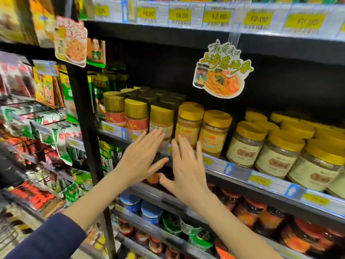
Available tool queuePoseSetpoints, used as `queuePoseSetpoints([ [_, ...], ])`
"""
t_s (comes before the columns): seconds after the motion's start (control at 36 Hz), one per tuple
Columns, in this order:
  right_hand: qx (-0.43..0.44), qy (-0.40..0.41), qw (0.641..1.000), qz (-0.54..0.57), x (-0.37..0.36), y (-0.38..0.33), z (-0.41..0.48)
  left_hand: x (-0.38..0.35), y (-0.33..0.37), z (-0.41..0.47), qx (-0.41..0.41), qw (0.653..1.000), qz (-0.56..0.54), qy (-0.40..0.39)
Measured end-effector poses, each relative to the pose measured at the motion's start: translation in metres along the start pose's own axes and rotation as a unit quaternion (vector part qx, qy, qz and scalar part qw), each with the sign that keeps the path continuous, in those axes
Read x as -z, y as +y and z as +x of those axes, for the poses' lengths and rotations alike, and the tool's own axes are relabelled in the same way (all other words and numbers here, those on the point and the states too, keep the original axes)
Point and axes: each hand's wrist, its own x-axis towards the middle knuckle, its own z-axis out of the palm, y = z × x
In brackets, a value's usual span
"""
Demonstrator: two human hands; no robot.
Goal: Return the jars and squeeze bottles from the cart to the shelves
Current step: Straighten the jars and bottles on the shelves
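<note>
My left hand [141, 157] and right hand [186, 171] spread, empty. Upright gold-lidded jar [161, 118] just ahead; left nearer.

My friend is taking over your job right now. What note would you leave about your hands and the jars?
Left hand: open, empty, fingertips in front of the tan-label jar.
Right hand: open, empty, fingertips in front of the yellow-label jar.
Touching or not: cannot tell.
Both jars stand upright at the front of the middle shelf, among other gold-lidded jars.
No squeeze bottles or cart in view.
Left: probably check the cart for anything unshelved.
</note>
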Motion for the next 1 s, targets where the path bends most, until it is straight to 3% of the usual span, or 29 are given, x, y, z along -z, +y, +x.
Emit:
queuePoseSetpoints([
  [0.19, -0.004, -0.013, 1.0, 0.008, -0.02, -0.044, 0.03, -0.002, -0.059, -0.014, 0.013, 0.999, 0.03, -0.002],
  [0.39, -0.075, -0.029, 0.997, -0.006, -0.037, -0.077, 0.052, -0.009, -0.104, -0.015, -0.055, 0.998, 0.041, 0.003],
  [0.64, -0.127, -0.037, 0.99, -0.052, -0.041, -0.088, 0.048, -0.023, -0.117, -0.015, -0.109, 0.994, 0.021, 0.015],
  [1.0, -0.131, -0.037, 0.986, -0.097, -0.042, -0.086, 0.053, -0.035, -0.124, -0.009, -0.128, 0.992, 0.0, 0.013],
])
